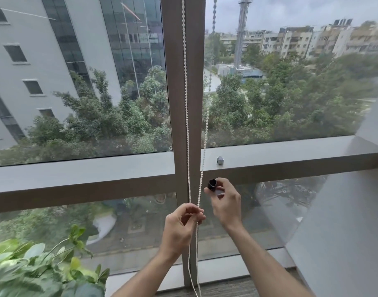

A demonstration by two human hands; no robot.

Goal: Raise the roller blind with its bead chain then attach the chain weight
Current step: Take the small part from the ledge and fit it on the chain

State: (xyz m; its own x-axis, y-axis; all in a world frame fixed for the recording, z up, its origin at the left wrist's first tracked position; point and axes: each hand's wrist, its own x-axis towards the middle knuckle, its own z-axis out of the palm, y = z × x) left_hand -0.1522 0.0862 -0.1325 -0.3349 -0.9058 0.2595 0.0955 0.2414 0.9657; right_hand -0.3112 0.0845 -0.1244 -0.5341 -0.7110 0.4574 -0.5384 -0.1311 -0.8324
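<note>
1. Frankly, my main worry is the chain weight (212, 185): my right hand (224, 202) pinches the small black piece only at the fingertips, beside the right strand. If that pinch loosens as I bring it to the chain, I judge it would drop toward the floor, out of my view.
2. Next, the bead chain (187, 116) could slip. My left hand (180, 227) has its fingers curled round both strands, gathering them just below the window's crossbar. The beads look small and smooth, so a light grip may let the strands slide or swing away from the weight.
3. I also judge a risk of tugging one strand while fitting the weight, which would shift the blind. No blind fabric shows across the glass, so it appears to be raised already.
4. As to looks: the chain is white, two strands hanging in front of the brown window post (183, 82), wider apart above, drawn together at my left hand, then trailing loose toward the floor. The weight is dark and stubby, with an open top; I cannot tell its clip or slot.
5. A leafy plant (34, 266) stands low on my left, well apart from the chain.
</note>
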